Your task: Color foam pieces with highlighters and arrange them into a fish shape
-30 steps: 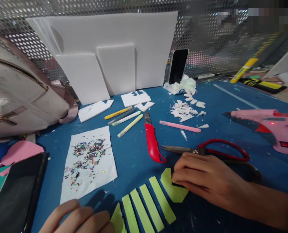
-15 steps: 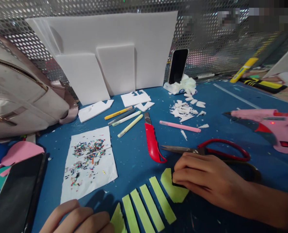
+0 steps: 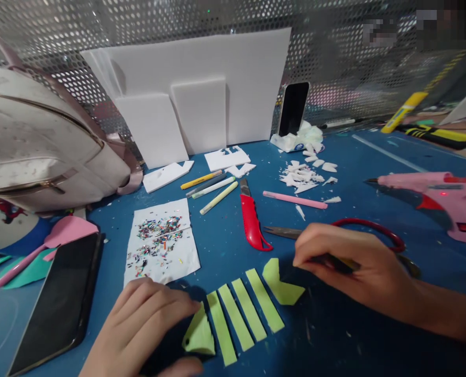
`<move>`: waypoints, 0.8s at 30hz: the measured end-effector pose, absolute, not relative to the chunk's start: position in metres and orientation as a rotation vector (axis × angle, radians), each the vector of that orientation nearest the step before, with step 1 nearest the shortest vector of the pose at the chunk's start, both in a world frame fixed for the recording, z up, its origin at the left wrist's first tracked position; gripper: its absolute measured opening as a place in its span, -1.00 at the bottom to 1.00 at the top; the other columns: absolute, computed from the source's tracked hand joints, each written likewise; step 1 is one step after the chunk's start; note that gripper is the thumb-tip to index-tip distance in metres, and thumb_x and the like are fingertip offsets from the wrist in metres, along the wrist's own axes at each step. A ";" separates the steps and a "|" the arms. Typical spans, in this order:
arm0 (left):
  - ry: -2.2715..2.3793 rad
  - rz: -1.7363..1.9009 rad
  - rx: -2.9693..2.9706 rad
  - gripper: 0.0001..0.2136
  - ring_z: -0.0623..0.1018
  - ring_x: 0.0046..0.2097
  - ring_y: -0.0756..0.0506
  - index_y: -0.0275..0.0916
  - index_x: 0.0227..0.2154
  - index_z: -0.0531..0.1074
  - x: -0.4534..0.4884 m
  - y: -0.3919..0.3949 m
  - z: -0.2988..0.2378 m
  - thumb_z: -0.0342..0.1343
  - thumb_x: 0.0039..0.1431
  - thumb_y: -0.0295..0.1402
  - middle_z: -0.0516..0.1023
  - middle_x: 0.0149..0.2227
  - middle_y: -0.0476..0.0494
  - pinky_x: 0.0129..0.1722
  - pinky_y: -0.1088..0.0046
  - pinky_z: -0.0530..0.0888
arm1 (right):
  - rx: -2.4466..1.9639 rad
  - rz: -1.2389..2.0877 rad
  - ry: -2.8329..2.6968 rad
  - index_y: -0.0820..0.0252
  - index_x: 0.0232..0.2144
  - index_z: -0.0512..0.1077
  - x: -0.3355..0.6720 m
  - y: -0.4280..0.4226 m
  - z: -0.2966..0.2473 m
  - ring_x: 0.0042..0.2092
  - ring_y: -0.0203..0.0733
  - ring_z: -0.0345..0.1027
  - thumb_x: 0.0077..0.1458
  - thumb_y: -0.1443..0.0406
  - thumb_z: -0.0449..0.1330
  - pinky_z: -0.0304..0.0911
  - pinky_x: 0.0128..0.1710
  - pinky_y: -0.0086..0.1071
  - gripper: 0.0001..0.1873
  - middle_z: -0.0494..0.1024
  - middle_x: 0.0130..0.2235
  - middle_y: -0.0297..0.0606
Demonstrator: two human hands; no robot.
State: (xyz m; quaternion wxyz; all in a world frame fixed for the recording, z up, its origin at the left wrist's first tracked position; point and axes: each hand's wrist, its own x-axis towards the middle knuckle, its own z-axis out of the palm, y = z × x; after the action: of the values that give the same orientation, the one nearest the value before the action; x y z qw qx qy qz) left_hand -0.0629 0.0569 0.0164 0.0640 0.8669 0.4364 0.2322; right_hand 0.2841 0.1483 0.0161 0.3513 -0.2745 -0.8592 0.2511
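Four green strips lie side by side on the blue worktop, near its front edge, each slanting up to the right. At their left end sits a curled green piece, and at their right end a notched green piece.

The left hand rests flat with its fingers stretched out and close together, the tips touching the upper edge of the curled piece. The right hand lies just right of the notched piece, apart from it. Its fingers are curled over the scissors and appear to close on the dark lower handle, while the blades point left and the red loop arcs behind the knuckles.

Just beyond the strips lie a red utility knife, a pink pen, several markers and white scraps. A sheet of paper strewn with glitter lies to the left, and further left a dark phone lies flat. A pink glue gun stands at the right.

At the back, white foam boards and a second phone lean against a perforated metal screen. A pale bag sits at the far left.
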 end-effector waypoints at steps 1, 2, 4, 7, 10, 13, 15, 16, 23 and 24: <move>1.319 0.649 2.627 -0.56 0.58 -0.07 -0.13 -0.04 0.10 0.36 -0.063 0.057 0.016 0.13 0.31 0.09 0.63 -0.08 0.01 0.07 0.32 0.34 | -0.692 0.625 -2.204 0.12 -0.22 0.48 0.285 0.148 0.020 -0.32 -0.28 0.44 0.25 0.45 0.22 0.33 -0.36 -0.43 -0.87 0.53 -0.30 -0.30; 1.322 0.602 2.639 -0.47 0.57 -0.03 -0.15 -0.03 0.15 0.32 -0.062 0.056 0.015 0.15 0.26 0.15 0.62 -0.04 0.01 0.10 0.31 0.31 | -0.663 0.587 -2.193 0.11 -0.23 0.48 0.287 0.147 0.025 -0.30 -0.26 0.45 0.24 0.46 0.22 0.35 -0.34 -0.41 -0.86 0.54 -0.31 -0.29; 1.327 0.545 2.652 -0.37 0.56 0.02 -0.15 -0.03 0.23 0.24 -0.061 0.055 0.013 0.15 0.24 0.18 0.60 0.03 0.00 0.13 0.32 0.27 | -0.622 0.489 -2.172 0.10 -0.22 0.49 0.290 0.146 0.034 -0.26 -0.21 0.47 0.21 0.48 0.22 0.37 -0.29 -0.38 -0.81 0.55 -0.32 -0.30; 1.339 0.547 2.612 -0.37 0.53 0.04 -0.14 -0.04 0.27 0.18 -0.057 0.053 0.009 0.12 0.29 0.15 0.56 0.08 -0.02 0.15 0.34 0.24 | -0.649 0.386 -2.175 0.06 -0.22 0.50 0.296 0.145 0.046 -0.24 -0.20 0.47 0.20 0.49 0.23 0.36 -0.30 -0.37 -0.79 0.56 -0.31 -0.30; 1.358 0.574 2.519 -0.45 0.50 0.06 -0.13 -0.01 0.27 0.16 -0.055 0.052 0.007 0.14 0.34 0.03 0.52 0.10 -0.02 0.17 0.33 0.24 | -0.653 0.364 -2.178 0.03 -0.21 0.51 0.302 0.146 0.049 -0.22 -0.20 0.47 0.23 0.44 0.23 0.36 -0.27 -0.36 -0.82 0.56 -0.29 -0.31; 1.372 0.596 2.464 -0.48 0.50 0.05 -0.14 0.01 0.28 0.14 -0.055 0.051 0.007 0.15 0.36 -0.08 0.52 0.06 -0.05 0.13 0.31 0.33 | -0.685 0.375 -2.160 0.01 -0.22 0.52 0.308 0.149 0.043 -0.22 -0.20 0.46 0.23 0.41 0.25 0.35 -0.26 -0.35 -0.84 0.56 -0.28 -0.32; 1.374 0.612 2.440 -0.47 0.51 0.02 -0.12 0.00 0.30 0.11 -0.056 0.049 0.008 0.15 0.37 -0.10 0.52 0.02 -0.07 0.07 0.35 0.43 | -0.729 0.405 -2.161 0.00 -0.23 0.52 0.311 0.150 0.037 -0.23 -0.21 0.46 0.23 0.39 0.26 0.34 -0.26 -0.36 -0.85 0.56 -0.28 -0.33; 1.372 0.629 2.417 -0.46 0.53 0.01 -0.11 -0.01 0.30 0.10 -0.056 0.049 0.009 0.15 0.37 -0.12 0.52 0.02 -0.08 0.05 0.38 0.46 | -0.753 0.415 -2.162 -0.01 -0.24 0.52 0.312 0.150 0.034 -0.23 -0.22 0.46 0.23 0.38 0.25 0.33 -0.26 -0.37 -0.86 0.56 -0.27 -0.34; 1.377 0.805 2.351 -0.39 0.58 -0.02 -0.05 -0.05 0.35 0.04 -0.054 0.047 0.012 0.09 0.29 -0.37 0.53 0.03 -0.13 0.04 0.46 0.56 | -0.948 0.519 -2.048 0.03 -0.34 0.53 0.312 0.151 0.020 -0.28 -0.24 0.45 0.23 0.29 0.27 0.29 -0.35 -0.40 -0.93 0.55 -0.30 -0.34; 1.379 0.803 2.364 -0.40 0.59 -0.03 -0.05 -0.06 0.35 0.05 -0.054 0.047 0.012 0.07 0.29 -0.39 0.53 0.03 -0.14 0.03 0.45 0.57 | -0.967 0.547 -2.029 0.04 -0.34 0.53 0.311 0.151 0.020 -0.30 -0.23 0.44 0.23 0.29 0.28 0.29 -0.37 -0.41 -0.93 0.55 -0.30 -0.32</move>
State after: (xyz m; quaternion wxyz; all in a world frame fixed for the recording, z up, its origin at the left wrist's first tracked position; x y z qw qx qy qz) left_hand -0.0541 0.0471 0.0120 0.1442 0.8203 0.4783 0.2785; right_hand 0.3111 0.1509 0.0200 0.4022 -0.3828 -0.8030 0.2165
